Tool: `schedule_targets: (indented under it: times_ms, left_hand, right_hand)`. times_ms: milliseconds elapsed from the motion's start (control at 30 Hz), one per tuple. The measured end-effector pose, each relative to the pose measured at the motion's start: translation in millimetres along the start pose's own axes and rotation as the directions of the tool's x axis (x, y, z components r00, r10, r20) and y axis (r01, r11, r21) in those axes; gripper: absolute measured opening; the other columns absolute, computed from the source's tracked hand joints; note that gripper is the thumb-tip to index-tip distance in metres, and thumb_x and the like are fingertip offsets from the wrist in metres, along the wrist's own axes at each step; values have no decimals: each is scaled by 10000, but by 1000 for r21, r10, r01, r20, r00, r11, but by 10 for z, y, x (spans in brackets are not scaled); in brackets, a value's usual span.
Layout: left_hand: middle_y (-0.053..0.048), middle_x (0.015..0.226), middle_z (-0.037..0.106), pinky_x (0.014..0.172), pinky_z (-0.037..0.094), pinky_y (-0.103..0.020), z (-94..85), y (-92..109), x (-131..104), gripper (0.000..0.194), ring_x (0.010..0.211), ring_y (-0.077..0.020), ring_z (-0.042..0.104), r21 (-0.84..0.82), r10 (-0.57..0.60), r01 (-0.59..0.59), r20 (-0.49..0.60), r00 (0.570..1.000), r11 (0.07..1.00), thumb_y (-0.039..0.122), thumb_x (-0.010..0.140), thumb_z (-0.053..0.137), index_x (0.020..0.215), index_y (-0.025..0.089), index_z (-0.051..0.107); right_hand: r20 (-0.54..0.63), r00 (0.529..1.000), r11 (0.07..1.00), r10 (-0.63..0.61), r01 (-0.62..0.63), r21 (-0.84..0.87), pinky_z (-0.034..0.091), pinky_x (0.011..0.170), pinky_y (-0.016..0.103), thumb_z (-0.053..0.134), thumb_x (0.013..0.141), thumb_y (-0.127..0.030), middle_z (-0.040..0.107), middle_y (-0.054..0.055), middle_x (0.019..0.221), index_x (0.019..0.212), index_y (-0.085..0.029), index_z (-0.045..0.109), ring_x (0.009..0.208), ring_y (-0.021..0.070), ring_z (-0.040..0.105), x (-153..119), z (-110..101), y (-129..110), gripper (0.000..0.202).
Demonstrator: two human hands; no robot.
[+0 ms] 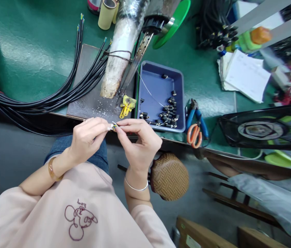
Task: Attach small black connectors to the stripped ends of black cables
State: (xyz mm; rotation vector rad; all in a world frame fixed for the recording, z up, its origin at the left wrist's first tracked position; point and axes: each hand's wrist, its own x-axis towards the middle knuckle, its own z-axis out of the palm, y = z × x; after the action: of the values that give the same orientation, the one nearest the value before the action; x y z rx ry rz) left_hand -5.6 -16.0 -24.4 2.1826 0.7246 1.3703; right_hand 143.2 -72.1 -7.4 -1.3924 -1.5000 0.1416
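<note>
Both hands meet just in front of the bench edge, fingertips nearly touching. My left hand (90, 137) pinches a small whitish piece with thin coloured wires (113, 127). From the other side, the thumb and forefinger of my right hand (139, 141) close on the same wires. Their fine detail is too small to tell. A bundle of black cables (57, 100) with coloured wire ends lies at the left. Beyond my hands, a yellow clip (126, 109) sits on a dark board (83, 100) dotted with silvery specks. A blue tray (161, 65) holds several small black connectors (170, 110).
A wrapped tube (121, 51) and a metal rod slope down over the board. Blue-handled cutters (190, 119) and orange-handled scissors (194, 135) lie right of the tray. Papers (247, 75) and a black fan (264, 129) are farther right. A stool (170, 176) stands below the bench.
</note>
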Motion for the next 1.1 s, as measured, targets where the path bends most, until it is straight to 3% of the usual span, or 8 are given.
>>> schedule_targets:
  times_ms: [167, 267, 333, 433, 533, 733, 900, 1100]
  left_hand:
    - [-65, 862, 771, 741, 580, -237, 5, 11, -24, 121, 783, -133, 721, -35, -8, 7, -4, 1000, 999, 61, 922, 602, 923, 145, 689]
    - [-61, 880, 779, 742, 583, -223, -29, 33, -3, 138, 786, -124, 727, -81, -63, 61, -23, 998, 995, 52, 918, 607, 956, 143, 704]
    - [-49, 867, 779, 733, 585, -218, -58, 40, 18, 140, 758, -115, 721, -85, -86, 82, -34, 996, 993, 49, 912, 618, 945, 145, 714]
    - [-49, 876, 786, 741, 594, -220, -77, 30, 30, 140, 769, -117, 730, -77, -78, 75, -48, 996, 994, 60, 917, 620, 943, 147, 726]
    - [-62, 930, 796, 777, 607, -224, -65, -3, 6, 177, 832, -126, 747, -31, -50, 49, -32, 998, 998, 77, 946, 586, 998, 153, 737]
    - [-80, 1013, 796, 823, 610, -218, -55, -94, -35, 257, 916, -135, 755, 122, 20, -25, 40, 999, 992, 78, 973, 517, 1071, 157, 741]
    - [-80, 939, 777, 804, 591, -222, -48, -104, 50, 234, 860, -133, 733, 64, -23, 20, 59, 998, 998, 59, 964, 516, 1023, 135, 729]
    - [-48, 827, 739, 746, 558, -228, -13, -89, 157, 157, 764, -123, 682, 3, -79, 79, 2, 997, 997, 68, 942, 566, 915, 141, 703]
  right_hand:
    - [18, 995, 987, 97, -98, 130, 583, 619, 267, 693, 864, -119, 702, -20, 781, 775, -213, 623, 699, 127, 686, 6, 15, 6, 147]
    - [-88, 980, 955, 181, -153, 255, 571, 549, 230, 703, 852, -115, 675, -40, 782, 781, -206, 616, 597, 96, 670, -1, 28, 41, 144]
    - [-163, 969, 958, 186, -142, 247, 590, 565, 230, 712, 847, -119, 686, -32, 825, 803, -206, 632, 627, 101, 695, -6, 34, 60, 126]
    - [-101, 976, 961, 191, -165, 222, 626, 641, 247, 723, 848, -141, 734, 11, 942, 822, -207, 655, 801, 138, 744, -9, 47, 62, 97]
    - [-44, 976, 954, 213, -199, 223, 622, 662, 227, 711, 854, -137, 756, 10, 934, 799, -205, 644, 831, 131, 746, -5, 82, 53, 111]
    - [-79, 990, 992, 119, -116, 49, 614, 662, 220, 696, 872, -133, 766, 6, 900, 816, -206, 648, 827, 127, 748, 4, 159, 83, 104]
    - [-76, 997, 994, -21, 13, -104, 638, 741, 287, 668, 898, -126, 778, 13, 913, 842, -217, 646, 879, 159, 763, 42, 165, 109, 108]
    - [-82, 997, 1000, 7, -7, 2, 644, 767, 309, 655, 895, -130, 784, 32, 985, 827, -217, 615, 917, 170, 764, 95, 179, 156, 117]
